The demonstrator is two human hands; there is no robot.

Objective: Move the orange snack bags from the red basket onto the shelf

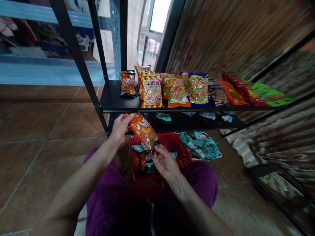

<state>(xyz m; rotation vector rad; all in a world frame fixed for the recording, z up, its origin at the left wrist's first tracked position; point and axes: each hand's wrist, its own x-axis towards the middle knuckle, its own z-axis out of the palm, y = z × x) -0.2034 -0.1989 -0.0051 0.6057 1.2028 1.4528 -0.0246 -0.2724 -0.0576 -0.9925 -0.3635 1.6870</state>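
An orange snack bag [143, 130] with white lettering is stretched between my two hands, tilted, above a red basket [178, 147]. My left hand [120, 129] grips its upper left end, thumb on top. Fingers of my right hand [165, 161] pinch its dark lower right corner. Inside the basket lie more orange packs [142, 163] and a few teal-and-white packets [139, 148], partly hidden by the bag and my right hand. Similar orange bags [128, 85] stand at the left end of the black shelf [112, 96].
Yellow-red snack bags [152, 91], prawn-picture bags [177, 91] and a green bag [270, 93] line the upper shelf. Small packets [163, 116] lie on the lower shelf [177, 123]. Right of the basket, a white tray [220, 156] holds teal packets [201, 144]. Black posts [81, 62] frame the rack.
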